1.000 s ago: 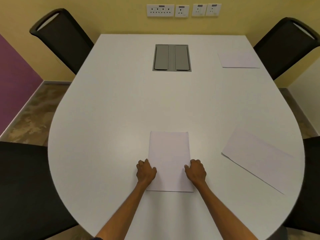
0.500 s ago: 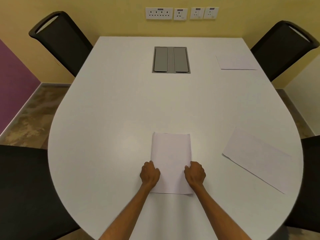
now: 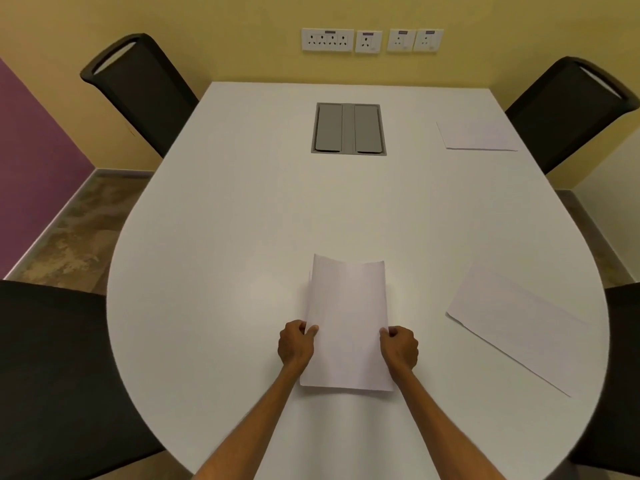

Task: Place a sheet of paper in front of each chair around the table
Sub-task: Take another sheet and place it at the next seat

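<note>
1. White rounded table (image 3: pixel 242 237) fills the view; yellow wall with sockets (image 3: pixel 372 40) at 12 o'clock, grey cable hatch (image 3: pixel 348 129) set into the top toward 12
2. Black chairs: one at 11 o'clock (image 3: pixel 138 88), one at 1 o'clock (image 3: pixel 571 109), one at 8 o'clock (image 3: pixel 52 375), one at 4 o'clock (image 3: pixel 623 341), partly cut by the frame edge
3. Sheets already down: far sheet (image 3: pixel 476 135) in front of the 1 o'clock chair; near sheet (image 3: pixel 512 323) in front of the 4 o'clock chair, lying skewed
4. No paper lies before the 11 and 8 o'clock chairs; judged about half done for these four
5. Paper stack (image 3: pixel 348 323) sits at 6 o'clock, right in front of the person, long axis running 6 to 12. Top sheet looks bowed up at its far end, with a second edge peeking out on its left side
6. Left hand (image 3: pixel 296 344): fingers curled, thumb on top, pinching the stack's left edge. Right hand (image 3: pixel 400 348): fingers curled, clamped on the right edge
7. Key relation: paper lies between the two hands, extending away toward 12. Empty places are both on the left, so the left hand is nearer; judged next move is peeling one sheet off and carrying it toward 8 or 11
</note>
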The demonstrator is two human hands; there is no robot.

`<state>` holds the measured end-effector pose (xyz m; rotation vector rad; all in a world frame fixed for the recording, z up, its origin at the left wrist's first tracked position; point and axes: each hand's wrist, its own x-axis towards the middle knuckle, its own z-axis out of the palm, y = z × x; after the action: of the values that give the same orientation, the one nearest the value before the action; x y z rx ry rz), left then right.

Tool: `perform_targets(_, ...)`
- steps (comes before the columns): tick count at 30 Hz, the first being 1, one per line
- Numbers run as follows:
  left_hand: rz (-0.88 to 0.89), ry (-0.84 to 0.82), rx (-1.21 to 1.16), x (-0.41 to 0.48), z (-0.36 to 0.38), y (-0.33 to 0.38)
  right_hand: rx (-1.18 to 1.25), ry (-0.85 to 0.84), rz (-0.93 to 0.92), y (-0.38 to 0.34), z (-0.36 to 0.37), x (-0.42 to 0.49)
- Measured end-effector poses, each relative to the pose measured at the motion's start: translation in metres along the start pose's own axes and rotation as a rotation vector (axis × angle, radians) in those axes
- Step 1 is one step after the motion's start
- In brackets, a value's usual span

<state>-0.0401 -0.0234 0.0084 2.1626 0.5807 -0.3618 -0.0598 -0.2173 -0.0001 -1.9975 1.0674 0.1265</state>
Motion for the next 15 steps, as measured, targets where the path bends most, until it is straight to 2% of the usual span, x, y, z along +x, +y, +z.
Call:
perform_targets(6,0.024,0.077,-0.199,-0.008,-0.033,0.005,0.242,-0.045,-0.09,-0.015,0.002,-0.01)
perform_targets(15,0.089,0.292,-0.404,-0.048,-0.097,-0.008,0.338,-0.216,-0.341,-0.059,0.013,-0.055)
